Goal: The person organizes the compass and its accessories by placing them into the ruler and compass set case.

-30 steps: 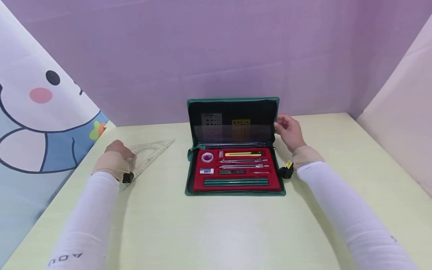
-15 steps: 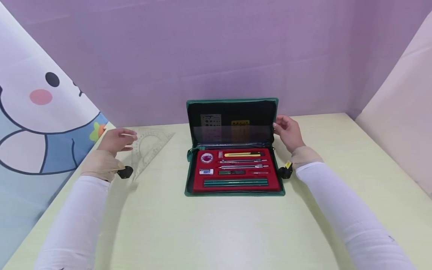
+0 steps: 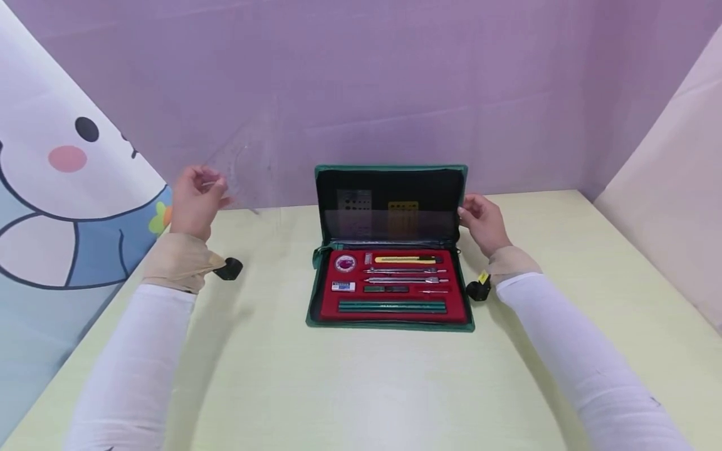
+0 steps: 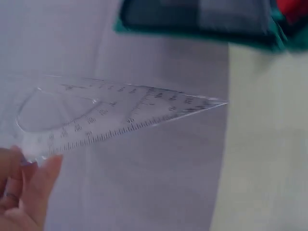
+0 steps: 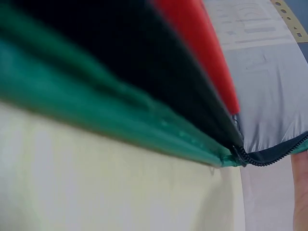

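My left hand (image 3: 196, 199) pinches a clear set square (image 4: 139, 110) by its edge, raised off the table at the left. In the left wrist view the thumb and fingers grip one side, and its printed scales and curved cut-out show. The see-through plastic is faint against the purple backdrop in the head view. My right hand (image 3: 485, 222) holds the right edge of the raised lid of a green zip case (image 3: 391, 168). Only a sliver of that hand's finger (image 5: 301, 187) appears in the right wrist view, beside the zipper (image 5: 269, 162).
The case's red insert (image 3: 333, 307) carries green pencils (image 3: 392, 307), a yellow cutter (image 3: 403, 259), compasses (image 3: 403, 280), an eraser (image 3: 343, 287) and a round tape roll (image 3: 346, 263). Templates, one of them yellow (image 3: 403, 216), sit in the lid pocket. A purple curtain (image 3: 395, 81) stands behind the table (image 3: 361, 382).
The left hand has lifted the set square from the table, turning it upright and raising it toward the backdrop. The right hand stays at the lid's edge.
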Motion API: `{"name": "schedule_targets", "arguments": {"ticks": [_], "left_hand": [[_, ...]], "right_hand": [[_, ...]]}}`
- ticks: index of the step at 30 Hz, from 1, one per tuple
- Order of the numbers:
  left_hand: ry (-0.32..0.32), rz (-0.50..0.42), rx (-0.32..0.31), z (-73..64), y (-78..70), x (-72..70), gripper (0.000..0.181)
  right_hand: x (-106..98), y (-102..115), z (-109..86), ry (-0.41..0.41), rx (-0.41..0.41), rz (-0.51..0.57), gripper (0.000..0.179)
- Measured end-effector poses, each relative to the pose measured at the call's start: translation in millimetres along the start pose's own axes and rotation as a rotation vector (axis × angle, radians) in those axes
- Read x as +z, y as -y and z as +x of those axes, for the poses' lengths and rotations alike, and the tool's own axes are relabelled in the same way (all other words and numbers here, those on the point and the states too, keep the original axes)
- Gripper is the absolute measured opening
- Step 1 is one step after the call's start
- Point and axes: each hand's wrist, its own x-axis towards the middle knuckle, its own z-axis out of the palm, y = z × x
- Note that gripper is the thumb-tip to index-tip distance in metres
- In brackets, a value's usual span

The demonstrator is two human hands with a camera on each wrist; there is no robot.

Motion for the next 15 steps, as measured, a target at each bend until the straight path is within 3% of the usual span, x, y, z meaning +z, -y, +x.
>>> {"name": "schedule_targets", "arguments": {"ticks": [5, 8, 12, 15], "left_hand": [[0.035, -0.324, 0.104, -6.1, -12.7, 20.7, 0.023], [0.045, -0.441, 0.170, -10.5, -18.7, 38.2, 0.022], [0.036, -0.449, 0.249, -14.6, -23.0, 64.0, 0.022], [0.060, -0.415, 0.263, -16.5, -22.2, 82.7, 0.023]], "right_hand": [[0, 0, -1.2, 0.006, -0.007, -0.022, 0.022], [-1, -1, -1.7, 0.008, -0.005, -0.026, 0.022], [-3, 0, -2.6, 0.014, 0.000, -0.018, 0.022], [-4, 0, -2.8, 0.015, -0.006, -0.014, 0.022]]}}
